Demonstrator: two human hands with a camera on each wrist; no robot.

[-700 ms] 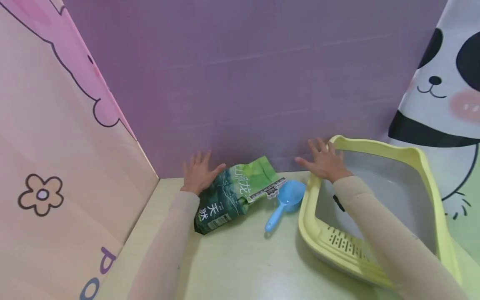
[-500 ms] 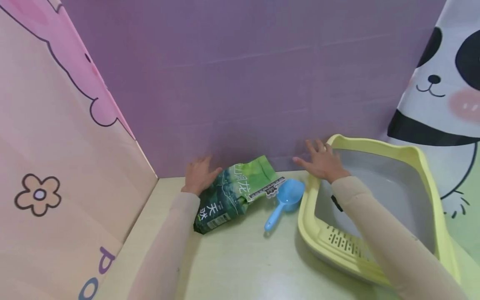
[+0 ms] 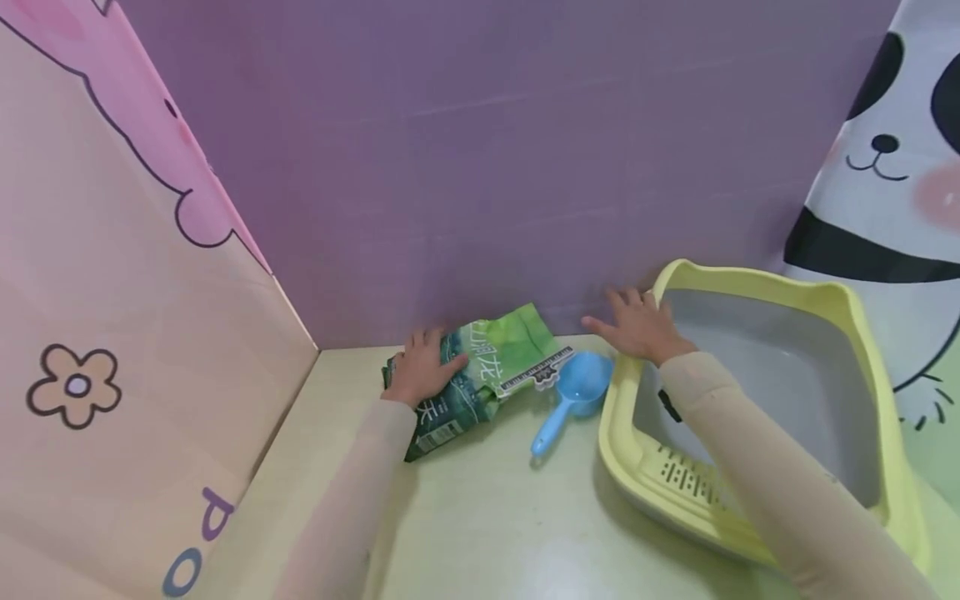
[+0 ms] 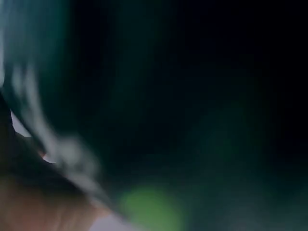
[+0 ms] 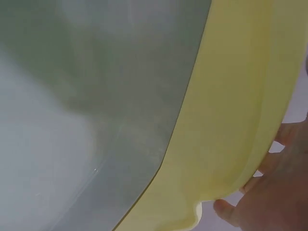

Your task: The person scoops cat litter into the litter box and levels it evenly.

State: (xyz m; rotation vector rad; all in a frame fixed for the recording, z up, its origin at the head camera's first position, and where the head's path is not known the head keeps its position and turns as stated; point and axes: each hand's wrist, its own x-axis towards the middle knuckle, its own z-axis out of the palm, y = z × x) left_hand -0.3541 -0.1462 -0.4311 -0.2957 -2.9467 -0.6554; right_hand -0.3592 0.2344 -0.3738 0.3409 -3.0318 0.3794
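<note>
My left hand (image 3: 422, 368) lies over the left end of a green printed bag (image 3: 517, 337), its thumb reaching across the print. The dark surface of the bag (image 4: 168, 110) fills the left wrist view, blurred. A black and white clip strip (image 3: 536, 373) sits on the bag's right side. My right hand (image 3: 639, 327) is at the back left corner of a yellow-rimmed grey litter box (image 3: 617, 400), fingers spread, beside the rim. In the right wrist view the fingers of that hand (image 5: 274, 192) lie along the outside of the yellow rim (image 5: 226, 96).
Between the bag and the litter box lies a light blue scoop (image 3: 573, 392), handle toward me. A purple wall (image 3: 487, 167) stands right behind. Printed panels rise on the left (image 3: 150, 333) and right (image 3: 862, 192). The pale tabletop (image 3: 495, 533) extends in front.
My left hand has moved right, from the bag's left edge onto the bag. The right hand has shifted only slightly, staying at the box's corner. The head view has tilted slightly.
</note>
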